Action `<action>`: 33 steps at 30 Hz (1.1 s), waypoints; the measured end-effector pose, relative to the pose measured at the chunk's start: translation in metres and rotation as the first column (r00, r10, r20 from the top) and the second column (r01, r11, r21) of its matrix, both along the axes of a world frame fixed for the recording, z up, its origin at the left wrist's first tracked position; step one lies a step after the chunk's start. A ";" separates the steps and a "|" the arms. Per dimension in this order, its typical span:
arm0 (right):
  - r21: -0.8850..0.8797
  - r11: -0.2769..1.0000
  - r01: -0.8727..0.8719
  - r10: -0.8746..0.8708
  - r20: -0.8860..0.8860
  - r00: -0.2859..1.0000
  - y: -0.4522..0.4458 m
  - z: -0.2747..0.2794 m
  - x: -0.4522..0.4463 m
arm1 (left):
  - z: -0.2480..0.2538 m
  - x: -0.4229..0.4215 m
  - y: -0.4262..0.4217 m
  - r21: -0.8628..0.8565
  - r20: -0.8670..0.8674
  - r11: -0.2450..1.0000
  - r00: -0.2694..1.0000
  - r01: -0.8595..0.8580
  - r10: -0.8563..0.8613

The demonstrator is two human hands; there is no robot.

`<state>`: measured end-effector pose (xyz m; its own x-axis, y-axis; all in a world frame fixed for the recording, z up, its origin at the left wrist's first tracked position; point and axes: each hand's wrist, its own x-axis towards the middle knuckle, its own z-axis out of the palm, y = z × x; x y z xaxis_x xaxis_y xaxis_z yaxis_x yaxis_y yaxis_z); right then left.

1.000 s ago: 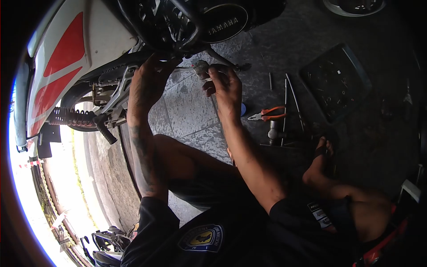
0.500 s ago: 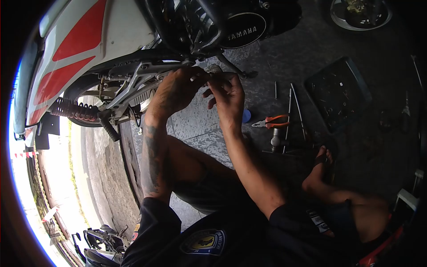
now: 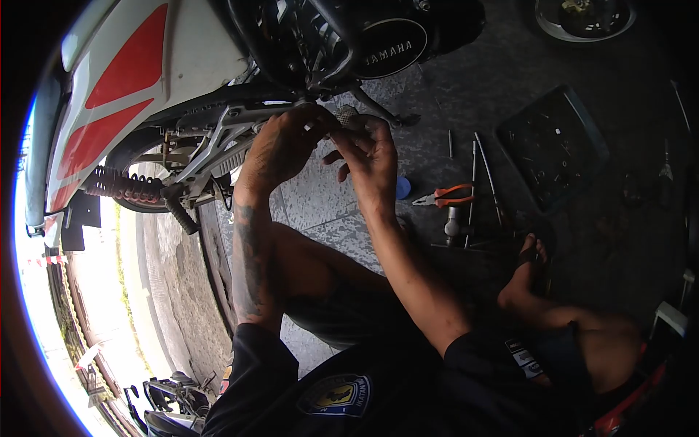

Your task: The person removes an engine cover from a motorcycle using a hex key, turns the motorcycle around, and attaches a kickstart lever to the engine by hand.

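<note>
My left hand [image 3: 280, 149] is raised beside the motorcycle [image 3: 196, 44], its fingers bent and closed at the tips. Just right of it, my right hand [image 3: 371, 156] has thumb and index finger pinched together, with the other fingers loosely curled. The fingertips of both hands meet below the engine. Whatever lies between them is too small and dark to make out. Directly behind the fingers shows a pale, cross-hatched piece [image 3: 345, 114]; I cannot tell whether either hand touches it. The engine cover [image 3: 393, 49] reading YAMAHA sits above.
On the dark floor to the right lie orange-handled pliers [image 3: 453, 195], a hammer [image 3: 452, 227], long metal rods [image 3: 489, 178] and a blue cap [image 3: 403, 188]. Farther right is a tray [image 3: 550, 146] of small parts. A round pan [image 3: 586, 18] stands at the top right.
The view has shifted slightly. Both hands stay together in nearly the same place, with only small finger movements.
</note>
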<state>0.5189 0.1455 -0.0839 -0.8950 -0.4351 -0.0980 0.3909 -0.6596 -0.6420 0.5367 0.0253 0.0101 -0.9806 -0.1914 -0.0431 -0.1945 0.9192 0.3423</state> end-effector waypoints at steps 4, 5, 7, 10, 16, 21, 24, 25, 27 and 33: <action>0.142 0.976 0.167 -0.163 -0.039 0.986 -0.018 -0.011 -0.007 | 0.003 0.005 -0.022 -0.025 0.058 0.999 0.997 -0.042 0.044; 0.177 0.958 0.226 -0.219 -0.058 0.974 -0.023 -0.012 -0.012 | 0.007 0.005 -0.026 -0.103 0.065 0.991 0.994 -0.086 0.093; 0.243 0.911 0.334 -0.303 -0.157 0.940 -0.034 -0.015 -0.021 | 0.009 0.006 -0.031 -0.136 0.045 0.981 0.988 -0.140 0.147; 0.307 0.825 0.475 -0.390 -0.299 0.871 -0.044 -0.013 -0.030 | 0.018 0.003 -0.019 -0.047 0.130 0.980 0.972 -0.191 0.196; 0.275 0.818 0.506 -0.443 -0.259 0.858 -0.057 -0.012 -0.037 | 0.015 0.003 -0.018 0.080 0.124 0.970 0.967 -0.232 0.221; 0.279 0.645 0.711 -0.541 -0.491 0.683 -0.066 -0.015 -0.042 | 0.018 0.002 -0.017 0.103 0.156 0.970 0.967 -0.219 0.202; 0.315 0.723 0.615 -0.487 -0.399 0.777 -0.062 -0.008 -0.038 | 0.018 0.002 -0.019 0.102 0.163 0.972 0.968 -0.211 0.193; 0.317 0.722 0.615 -0.488 -0.398 0.777 -0.062 -0.008 -0.038 | 0.018 0.002 -0.019 0.100 0.160 0.975 0.970 -0.199 0.182; 0.299 0.710 0.638 -0.496 -0.431 0.754 -0.063 -0.009 -0.039 | 0.019 0.002 -0.017 0.100 0.165 0.973 0.967 -0.210 0.192; 0.250 0.706 0.662 -0.515 -0.460 0.723 -0.069 -0.011 -0.039 | 0.020 0.002 -0.015 0.097 0.170 0.972 0.966 -0.212 0.194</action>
<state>0.4799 0.0764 -0.0950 -0.9547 0.2014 0.2190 -0.2796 -0.3558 -0.8917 0.5383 0.0104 0.0304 -0.9004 -0.3706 -0.2278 -0.4332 0.8118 0.3916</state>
